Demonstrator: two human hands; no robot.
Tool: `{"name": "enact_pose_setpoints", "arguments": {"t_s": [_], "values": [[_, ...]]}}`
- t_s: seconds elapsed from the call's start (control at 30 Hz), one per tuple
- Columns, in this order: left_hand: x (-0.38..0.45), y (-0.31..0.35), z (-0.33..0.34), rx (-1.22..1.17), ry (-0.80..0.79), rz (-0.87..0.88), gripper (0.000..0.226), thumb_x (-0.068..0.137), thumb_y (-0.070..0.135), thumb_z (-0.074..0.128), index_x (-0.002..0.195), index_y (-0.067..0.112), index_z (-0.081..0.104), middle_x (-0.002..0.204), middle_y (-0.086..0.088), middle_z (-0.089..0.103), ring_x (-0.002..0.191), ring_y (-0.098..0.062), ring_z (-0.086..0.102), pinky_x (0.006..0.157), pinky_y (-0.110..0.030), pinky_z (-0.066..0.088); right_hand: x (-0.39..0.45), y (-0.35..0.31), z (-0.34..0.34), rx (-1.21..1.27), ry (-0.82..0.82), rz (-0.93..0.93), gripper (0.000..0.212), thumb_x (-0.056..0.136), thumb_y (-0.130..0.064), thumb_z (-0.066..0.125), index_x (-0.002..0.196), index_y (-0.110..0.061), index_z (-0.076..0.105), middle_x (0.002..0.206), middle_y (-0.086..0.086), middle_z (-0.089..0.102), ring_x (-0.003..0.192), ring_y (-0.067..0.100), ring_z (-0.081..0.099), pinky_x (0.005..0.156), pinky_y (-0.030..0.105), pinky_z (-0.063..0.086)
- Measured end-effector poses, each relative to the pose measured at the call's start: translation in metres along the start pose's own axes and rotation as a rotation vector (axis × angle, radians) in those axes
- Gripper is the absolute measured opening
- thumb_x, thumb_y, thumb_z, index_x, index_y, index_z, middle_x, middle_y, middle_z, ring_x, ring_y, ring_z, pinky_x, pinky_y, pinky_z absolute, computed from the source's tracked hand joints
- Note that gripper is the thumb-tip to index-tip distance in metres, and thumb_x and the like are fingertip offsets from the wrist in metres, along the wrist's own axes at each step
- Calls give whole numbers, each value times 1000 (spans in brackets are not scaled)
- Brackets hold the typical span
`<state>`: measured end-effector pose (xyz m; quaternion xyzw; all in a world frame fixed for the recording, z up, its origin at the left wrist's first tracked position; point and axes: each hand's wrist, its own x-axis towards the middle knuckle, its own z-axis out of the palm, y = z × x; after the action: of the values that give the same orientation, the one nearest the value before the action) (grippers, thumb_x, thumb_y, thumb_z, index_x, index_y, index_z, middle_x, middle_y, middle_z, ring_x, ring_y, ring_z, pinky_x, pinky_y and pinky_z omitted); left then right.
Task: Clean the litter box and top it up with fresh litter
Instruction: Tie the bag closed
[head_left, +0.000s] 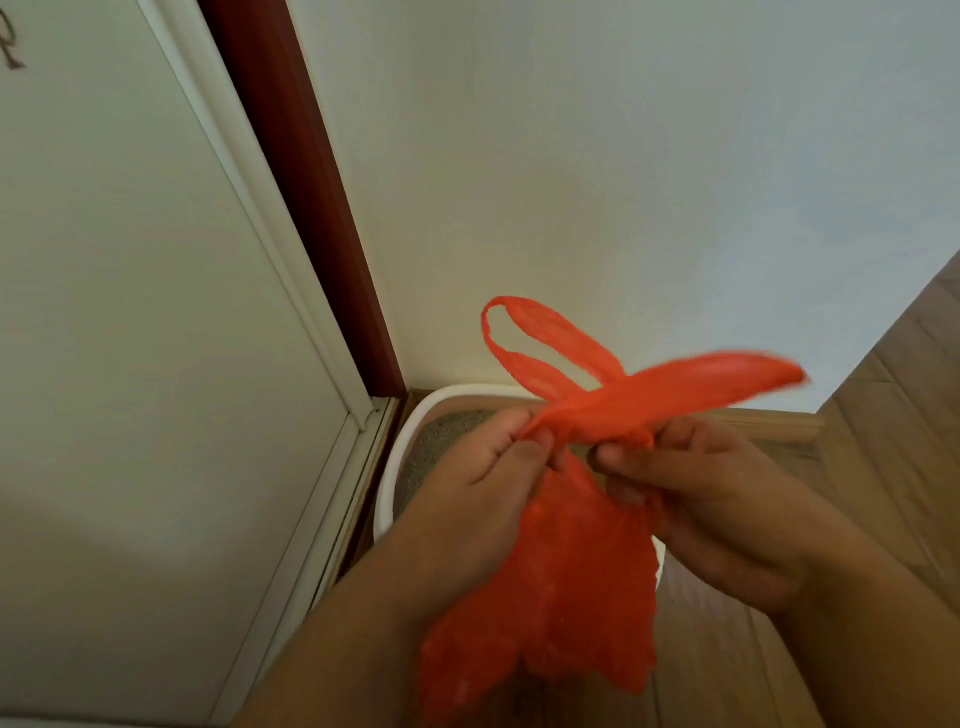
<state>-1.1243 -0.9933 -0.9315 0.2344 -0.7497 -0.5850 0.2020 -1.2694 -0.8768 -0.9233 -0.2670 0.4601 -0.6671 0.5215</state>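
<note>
Left hand (467, 483), right hand (696, 499) pinch red bag (571, 582) above litter box (410, 421)

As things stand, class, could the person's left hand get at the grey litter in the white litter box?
Probably not yet: the left hand pinches the red plastic bag, which hangs over the grey litter in the white litter box.

The hands and red bag (561, 571) hide most of the litter box (415, 415).

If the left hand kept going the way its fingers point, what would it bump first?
Probably the right hand: the left hand points across toward it, both pinching the red bag. Depth is unclear.
</note>
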Motion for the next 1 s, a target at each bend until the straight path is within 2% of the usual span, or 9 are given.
{"name": "enact_pose_setpoints", "arguments": {"t_s": [0.17, 0.23, 0.37, 0.5, 0.63, 0.73, 0.8, 0.87, 1.0], "values": [[9, -6, -12, -189, 218, 35, 33, 98, 47, 46, 85, 26, 68, 71, 2, 59, 69, -17, 65, 72, -37, 54, 9, -2, -12, 113, 237, -37, 30, 101, -23, 49, 113, -9, 73, 71, 15, 69, 81, 30, 75, 78, 34, 63], [9, -6, -15, -309, 236, 2, 32, 99, 49, 43, 90, 27, 64, 66, -2, 56, 60, -25, 66, 70, -48, 59, 8, -4, -14, 3, 286, -61, 34, 105, -31, 44, 120, -18, 72, 56, 8, 48, 61, 31, 67, 80, 40, 62], [9, -1, -18, -314, 311, -37, 32, 100, 51, 41, 86, 28, 60, 56, 3, 41, 43, -12, 42, 44, -26, 39, 8, -5, -20, 97, 375, -40, 35, 106, -34, 46, 123, -13, 69, 64, 0, 19, 48, 12, 21, 49, 28, 43], [11, 6, -19, -418, 311, -86, 34, 106, 40, 41, 83, 32, 65, 57, 8, 34, 45, -4, 26, 38, -18, 22, 11, -1, -19, 212, 360, -62, 40, 96, -14, 39, 131, -21, 58, 75, 0, 17, 55, 9, 18, 47, 24, 18], [5, 9, -10, -417, 223, -30, 31, 102, 43, 44, 88, 37, 71, 60, 8, 35, 49, -6, 27, 42, -19, 22, 10, 7, -7, -81, 365, -35, 44, 92, 7, 41, 116, -21, 63, 72, -2, 36, 55, 7, 27, 45, 23, 20], [-1, 8, 4, -366, 70, 5, 29, 95, 46, 48, 107, 36, 72, 64, 5, 37, 50, -7, 29, 43, -22, 25, 4, 13, 8, -164, 132, -7, 39, 75, 10, 50, 86, -22, 68, 67, -1, 40, 50, 7, 29, 42, 21, 23], [-2, 6, 15, -289, -8, 57, 29, 97, 40, 49, 117, 35, 69, 66, 9, 51, 54, -6, 45, 49, -19, 39, -1, 15, 18, -138, -14, 35, 35, 67, 4, 54, 73, -26, 71, 63, -2, 50, 48, 7, 39, 42, 20, 30], [-3, 3, 19, -138, -46, 142, 30, 106, 22, 47, 126, 30, 67, 91, 16, 69, 83, -2, 67, 72, -19, 54, -5, 18, 26, -172, -42, 76, 22, 72, -10, 71, 75, -30, 78, 70, -4, 66, 59, 7, 56, 50, 21, 36], [-1, -1, 10, 33, -113, 147, 52, 107, 7, 46, 145, 42, 52, 121, 15, 70, 117, -2, 63, 101, -28, 51, -4, 24, 28, -162, 99, 124, 26, 76, -41, 73, 92, -22, 80, 83, -1, 69, 66, 6, 58, 54, 24, 35]]}}
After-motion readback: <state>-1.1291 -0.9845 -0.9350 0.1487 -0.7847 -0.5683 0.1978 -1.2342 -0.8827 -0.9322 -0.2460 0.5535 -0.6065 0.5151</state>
